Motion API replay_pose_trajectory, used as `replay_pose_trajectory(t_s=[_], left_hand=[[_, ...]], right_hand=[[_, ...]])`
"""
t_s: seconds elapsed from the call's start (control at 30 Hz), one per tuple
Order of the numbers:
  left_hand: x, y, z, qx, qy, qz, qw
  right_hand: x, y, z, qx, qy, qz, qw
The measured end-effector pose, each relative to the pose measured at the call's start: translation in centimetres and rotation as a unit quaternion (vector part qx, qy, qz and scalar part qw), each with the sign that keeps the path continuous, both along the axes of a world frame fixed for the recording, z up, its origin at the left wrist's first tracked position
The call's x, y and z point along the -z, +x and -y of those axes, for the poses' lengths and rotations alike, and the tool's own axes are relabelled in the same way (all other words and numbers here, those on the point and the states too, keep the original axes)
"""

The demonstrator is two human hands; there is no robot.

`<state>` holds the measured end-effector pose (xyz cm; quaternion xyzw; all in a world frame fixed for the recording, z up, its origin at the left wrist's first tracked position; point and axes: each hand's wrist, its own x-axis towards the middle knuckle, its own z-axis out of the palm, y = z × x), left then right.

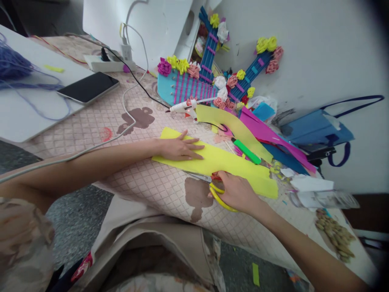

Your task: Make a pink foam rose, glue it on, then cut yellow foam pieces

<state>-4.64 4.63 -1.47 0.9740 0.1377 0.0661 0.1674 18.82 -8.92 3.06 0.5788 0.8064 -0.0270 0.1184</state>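
Note:
A long bright yellow paper strip (225,164) lies across the table in front of me. My left hand (182,148) rests flat on its left part, fingers spread. Just below the strip's near edge, my right hand (235,190) holds a pair of scissors (219,194) with yellow and red handles. The metal blades point left, along the near edge, and look closed or nearly so. Behind the strip are a green marker (246,151) and a second, paler yellow strip (235,126).
A white hot glue gun (184,107) stands behind the strips. Blue guitar-shaped crafts (179,87) with paper flowers lean at the back. A phone (88,88), a power strip (107,64) and purple yarn (13,61) lie left. A grey cable (127,125) crosses the table and passes over my left arm.

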Motion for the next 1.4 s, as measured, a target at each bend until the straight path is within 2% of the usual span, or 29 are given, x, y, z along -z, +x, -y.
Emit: replay_pose_trajectory(t_s=[0.3, 0.6, 0.73, 0.93, 1.23, 1.4], left_hand=[[0.3, 0.0, -0.1, -0.002, -0.012, 0.019, 1.000], [0.4, 0.0, -0.2, 0.006, -0.007, 0.031, 0.999], [0.2, 0.3, 0.1, -0.004, -0.002, 0.018, 1.000], [0.2, 2.1, 0.7, -0.005, 0.019, -0.006, 1.000], [0.1, 7.4, 2.2, -0.003, 0.022, 0.003, 1.000], [-0.4, 7.3, 1.6, 0.021, 0.015, -0.001, 1.000]], right_hand=[[0.1, -0.9, -0.3, 0.002, -0.008, 0.018, 1.000], [0.3, 0.0, 0.1, -0.037, 0.030, 0.010, 0.999], [0.0, 0.8, 0.4, -0.019, 0.029, 0.017, 0.999], [-0.2, 3.2, 1.4, 0.008, 0.016, 0.021, 1.000], [-0.3, 7.2, 3.4, 0.042, 0.008, 0.031, 0.999], [0.0, 7.3, 3.7, 0.041, 0.018, -0.004, 0.999]])
